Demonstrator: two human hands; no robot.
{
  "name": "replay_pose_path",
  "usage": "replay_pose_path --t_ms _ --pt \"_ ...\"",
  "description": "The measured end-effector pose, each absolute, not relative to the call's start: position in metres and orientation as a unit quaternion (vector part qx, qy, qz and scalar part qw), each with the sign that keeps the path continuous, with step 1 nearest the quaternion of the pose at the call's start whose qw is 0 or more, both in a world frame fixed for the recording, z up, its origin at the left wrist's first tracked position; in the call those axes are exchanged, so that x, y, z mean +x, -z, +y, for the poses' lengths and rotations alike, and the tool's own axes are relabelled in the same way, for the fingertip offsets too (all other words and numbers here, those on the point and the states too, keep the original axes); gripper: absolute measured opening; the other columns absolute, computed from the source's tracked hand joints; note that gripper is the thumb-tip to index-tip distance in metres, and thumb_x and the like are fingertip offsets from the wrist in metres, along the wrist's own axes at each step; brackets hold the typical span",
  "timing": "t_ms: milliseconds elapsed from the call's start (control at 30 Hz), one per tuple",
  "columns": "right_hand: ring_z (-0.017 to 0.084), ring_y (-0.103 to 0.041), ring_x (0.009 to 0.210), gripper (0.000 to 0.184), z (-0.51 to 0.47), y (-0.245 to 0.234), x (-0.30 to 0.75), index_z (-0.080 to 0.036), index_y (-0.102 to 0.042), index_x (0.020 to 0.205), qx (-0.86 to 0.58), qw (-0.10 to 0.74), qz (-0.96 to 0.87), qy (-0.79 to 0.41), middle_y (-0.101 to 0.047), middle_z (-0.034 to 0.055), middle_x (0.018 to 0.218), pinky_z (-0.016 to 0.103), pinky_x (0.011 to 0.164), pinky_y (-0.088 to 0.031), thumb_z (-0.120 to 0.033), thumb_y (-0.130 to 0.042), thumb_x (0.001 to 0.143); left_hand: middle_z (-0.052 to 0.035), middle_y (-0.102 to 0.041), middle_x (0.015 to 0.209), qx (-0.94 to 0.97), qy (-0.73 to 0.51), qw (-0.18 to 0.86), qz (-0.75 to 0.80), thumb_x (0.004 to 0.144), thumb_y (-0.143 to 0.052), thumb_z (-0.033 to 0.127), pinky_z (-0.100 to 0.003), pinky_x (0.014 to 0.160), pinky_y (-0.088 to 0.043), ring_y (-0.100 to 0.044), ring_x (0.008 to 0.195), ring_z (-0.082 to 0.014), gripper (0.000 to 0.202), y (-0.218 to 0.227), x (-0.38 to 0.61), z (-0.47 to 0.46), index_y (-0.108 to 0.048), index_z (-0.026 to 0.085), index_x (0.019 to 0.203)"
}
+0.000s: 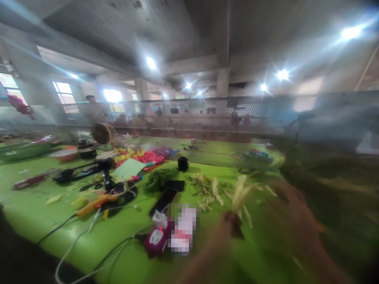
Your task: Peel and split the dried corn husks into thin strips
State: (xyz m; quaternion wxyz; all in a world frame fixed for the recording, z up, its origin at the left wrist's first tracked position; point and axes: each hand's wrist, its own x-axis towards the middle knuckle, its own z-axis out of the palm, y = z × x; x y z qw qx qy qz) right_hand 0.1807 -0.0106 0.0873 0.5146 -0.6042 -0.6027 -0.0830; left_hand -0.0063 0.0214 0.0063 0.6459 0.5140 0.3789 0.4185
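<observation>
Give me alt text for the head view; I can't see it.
A left hand holds pale yellow strips over a green table; the right hand is too blurred to read its grip. Left of them lie a dark phone and a purple socket box, with a perforated screen behind.

I've got my left hand (233, 224) clenched, right of the purple socket box (156, 238). My right hand (286, 192): farther right, blurred.

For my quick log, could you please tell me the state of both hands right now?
Left hand: closed, holding pale strips.
Right hand: too blurred to tell whether open or closed.
</observation>
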Motion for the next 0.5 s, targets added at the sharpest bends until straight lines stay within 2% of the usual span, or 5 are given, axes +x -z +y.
replay_pose_path --t_ms 100,167,233,333,500 --pt "0.028 -0.067 0.09 0.041 0.0 -0.079 0.176 -0.021 -0.069 0.101 -0.634 0.552 -0.516 -0.165 -0.074 0.0065 0.098 0.035 0.078 -0.053 -0.045 -0.066 0.067 -0.0004 -0.055 0.059 0.492 -0.432 0.663 0.362 0.07 -0.056 0.072 -0.033 0.065 -0.047 -0.056 0.056 -0.0157 0.057 -0.003 0.011 0.03 -0.055 0.015 0.08" --pt "0.027 -0.068 0.081 0.037 0.002 -0.076 0.171 -0.019 -0.071 0.094 -0.632 0.554 -0.467 -0.277 -0.076 0.0062 0.087 0.031 0.069 -0.053 -0.04 -0.07 0.063 -0.0005 -0.055 0.059 0.489 -0.429 0.673 0.352 0.069 -0.058 0.071 -0.034 0.065 -0.048 -0.054 0.054 -0.0145 0.056 0.001 0.021 0.031 -0.055 0.015 0.079" --pt "0.026 -0.069 0.078 0.03 0.0 -0.075 0.17 -0.019 -0.072 0.084 -0.636 0.557 -0.437 -0.308 -0.076 0.0049 0.077 0.03 0.066 -0.052 -0.037 -0.071 0.06 -0.0005 -0.055 0.059 0.502 -0.422 0.668 0.352 0.072 -0.058 0.068 -0.031 0.064 -0.046 -0.052 0.055 -0.014 0.053 0.005 0.027 0.03 -0.057 0.015 0.079" --pt "0.027 -0.069 0.08 0.02 -0.005 -0.074 0.173 -0.021 -0.071 0.072 -0.641 0.562 -0.439 -0.285 -0.074 0.0032 0.069 0.029 0.067 -0.053 -0.039 -0.069 0.063 0.0006 -0.052 0.058 0.51 -0.42 0.657 0.364 0.077 -0.058 0.06 -0.028 0.065 -0.042 -0.051 0.059 -0.014 0.045 0.01 0.028 0.027 -0.061 0.016 0.081" --pt "0.026 -0.069 0.073 0.024 -0.007 -0.071 0.173 -0.023 -0.071 0.077 -0.64 0.53 -0.467 -0.302 -0.076 0.0035 0.075 0.031 0.063 -0.053 -0.044 -0.065 0.067 0.0015 -0.049 0.058 0.48 -0.417 0.669 0.385 0.078 -0.063 0.052 -0.027 0.068 -0.039 -0.049 0.063 -0.0145 0.036 0.013 0.021 0.024 -0.064 0.016 0.079"
